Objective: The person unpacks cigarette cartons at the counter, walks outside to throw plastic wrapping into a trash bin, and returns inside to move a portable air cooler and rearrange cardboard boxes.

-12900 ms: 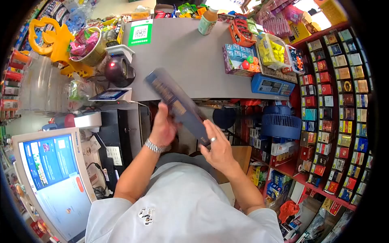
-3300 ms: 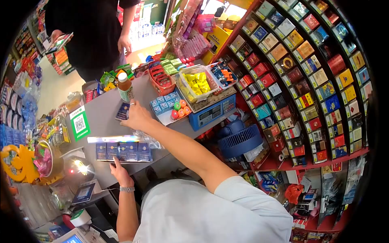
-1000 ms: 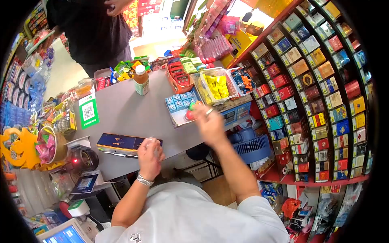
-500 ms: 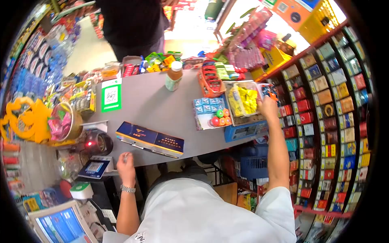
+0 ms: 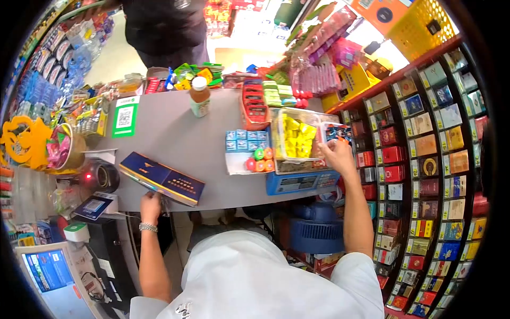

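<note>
Dark-blue box (image 5: pixel 162 179) is already down on the counter (image 5: pixel 234 194), just beyond my curled left hand (image 5: pixel 150 208); my half-curled right hand (image 5: pixel 339 157) isn't yet clear of the tub (image 5: pixel 322 131); I can't tell what either holds.

I make this out as a shop: racks (image 5: pixel 409 175) of small packs (image 5: pixel 428 166) fill the right, a QR-code card (image 5: pixel 125 119) lies left on the surface (image 5: pixel 159 125), and tubs (image 5: pixel 278 139) of wrapped goods (image 5: pixel 297 138) crowd its right end.
</note>
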The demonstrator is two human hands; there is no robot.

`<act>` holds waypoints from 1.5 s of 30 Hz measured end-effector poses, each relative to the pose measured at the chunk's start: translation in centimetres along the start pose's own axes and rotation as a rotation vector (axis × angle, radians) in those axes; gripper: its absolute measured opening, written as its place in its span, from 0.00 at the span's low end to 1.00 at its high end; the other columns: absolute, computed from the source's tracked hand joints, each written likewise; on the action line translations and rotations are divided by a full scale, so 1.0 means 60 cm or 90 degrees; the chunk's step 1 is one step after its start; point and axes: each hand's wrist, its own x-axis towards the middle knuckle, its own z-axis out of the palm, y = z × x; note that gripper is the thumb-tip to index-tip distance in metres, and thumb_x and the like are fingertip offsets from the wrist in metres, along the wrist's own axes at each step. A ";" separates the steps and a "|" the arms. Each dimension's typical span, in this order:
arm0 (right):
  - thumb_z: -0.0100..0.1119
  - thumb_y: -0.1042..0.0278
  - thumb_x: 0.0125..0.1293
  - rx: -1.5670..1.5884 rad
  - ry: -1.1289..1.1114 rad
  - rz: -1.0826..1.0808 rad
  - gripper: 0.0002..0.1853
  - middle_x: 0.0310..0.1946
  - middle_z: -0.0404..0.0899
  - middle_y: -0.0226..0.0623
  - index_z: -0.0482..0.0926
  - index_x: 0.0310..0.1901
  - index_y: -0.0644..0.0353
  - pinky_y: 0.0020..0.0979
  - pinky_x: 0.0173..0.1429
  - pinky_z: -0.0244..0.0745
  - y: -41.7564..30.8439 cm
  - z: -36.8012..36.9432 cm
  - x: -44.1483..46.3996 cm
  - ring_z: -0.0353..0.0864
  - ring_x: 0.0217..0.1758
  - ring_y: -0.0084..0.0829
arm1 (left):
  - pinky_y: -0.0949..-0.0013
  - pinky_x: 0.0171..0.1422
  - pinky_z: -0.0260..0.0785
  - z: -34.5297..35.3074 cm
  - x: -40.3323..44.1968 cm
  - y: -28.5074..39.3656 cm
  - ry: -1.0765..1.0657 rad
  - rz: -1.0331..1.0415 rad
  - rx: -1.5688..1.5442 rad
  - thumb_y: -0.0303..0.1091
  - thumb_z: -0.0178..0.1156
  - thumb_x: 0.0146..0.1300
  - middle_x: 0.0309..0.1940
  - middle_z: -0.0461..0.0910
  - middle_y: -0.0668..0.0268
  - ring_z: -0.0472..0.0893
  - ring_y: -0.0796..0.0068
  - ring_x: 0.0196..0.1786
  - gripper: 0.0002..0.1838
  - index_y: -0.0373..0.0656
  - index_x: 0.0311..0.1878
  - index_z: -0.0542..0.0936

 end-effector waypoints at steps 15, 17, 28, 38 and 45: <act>0.64 0.62 0.65 0.058 0.060 -0.054 0.15 0.20 0.79 0.46 0.77 0.28 0.67 0.39 0.29 0.71 -0.263 -0.101 -0.111 0.80 0.21 0.32 | 0.68 0.25 0.68 0.014 -0.136 -0.107 -0.045 -0.153 -0.405 0.39 0.56 0.64 0.29 0.80 0.67 0.77 0.77 0.28 0.14 0.37 0.39 0.83; 0.63 0.61 0.65 0.089 0.006 -0.130 0.15 0.19 0.80 0.45 0.79 0.30 0.67 0.40 0.29 0.72 -0.328 -0.054 -0.120 0.80 0.21 0.33 | 0.69 0.26 0.70 0.020 -0.136 -0.111 -0.054 -0.157 -0.451 0.41 0.58 0.64 0.33 0.81 0.68 0.79 0.79 0.32 0.16 0.39 0.46 0.81; 0.53 0.46 0.67 -0.002 -0.110 -0.249 0.29 0.31 0.81 0.65 0.83 0.30 0.73 0.51 0.52 0.77 -0.687 0.369 -0.067 0.84 0.40 0.60 | 0.59 0.39 0.79 0.021 -0.165 -0.116 -0.216 -0.228 -0.709 0.28 0.56 0.61 0.40 0.83 0.57 0.84 0.63 0.37 0.15 0.34 0.50 0.78; 0.57 0.63 0.68 0.107 -0.236 -0.513 0.13 0.23 0.82 0.43 0.82 0.30 0.63 0.37 0.34 0.77 -0.633 0.233 -0.211 0.83 0.25 0.36 | 0.67 0.27 0.73 0.025 -0.170 -0.105 -0.296 -0.303 -0.786 0.47 0.60 0.70 0.31 0.83 0.65 0.83 0.72 0.27 0.18 0.39 0.46 0.80; 0.58 0.59 0.67 -0.092 -0.255 -0.456 0.19 0.34 0.83 0.59 0.82 0.40 0.73 0.49 0.46 0.81 -0.464 0.322 -0.333 0.85 0.37 0.58 | 0.61 0.40 0.78 0.053 -0.181 -0.085 -0.312 -0.281 -0.764 0.34 0.56 0.69 0.40 0.84 0.62 0.85 0.67 0.39 0.12 0.38 0.49 0.80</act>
